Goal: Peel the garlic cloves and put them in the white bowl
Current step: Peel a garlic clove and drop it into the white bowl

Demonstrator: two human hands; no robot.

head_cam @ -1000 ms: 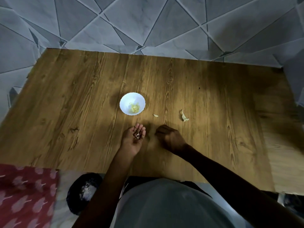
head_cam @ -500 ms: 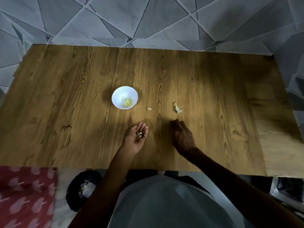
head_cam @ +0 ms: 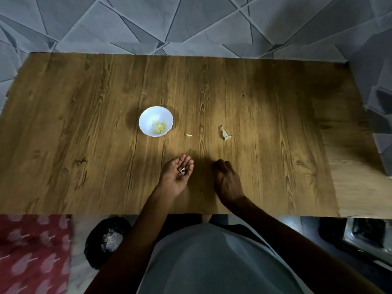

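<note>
The main risk we see sits in the left hand [head_cam: 176, 177]. It lies palm up just below the frame's centre, its grip released, fingers loosely cupped under a small pale scrap [head_cam: 183, 170]. We cannot tell whether that scrap is clove or skin. Nothing pins it, so a tilt of the palm on the way to anywhere could roll it onto the worktop [head_cam: 84, 124] or off the near edge. If it is skin and gets tipped into the white bowl [head_cam: 146, 124], it would foul the peeled cloves [head_cam: 159, 127] already lying there, up and to the left of the hand.

The right hand [head_cam: 229, 181] rests knuckles up to the right of the left, fingertips bent down to the wood. Its grip is hidden beneath the fingers, so we cannot tell whether it pinches anything.

A small pale piece [head_cam: 188, 135] lies between the bowl and a curl of papery skin [head_cam: 225, 133] further right. In this dim light we judge the two could easily be confused.

Nothing stands between the hands and the bowl. Below the worktop's near edge, at lower left, sit a black bin bag [head_cam: 107, 240] and a red patterned cloth [head_cam: 31, 251]. Grey tiled floor [head_cam: 191, 22] fills the top.
</note>
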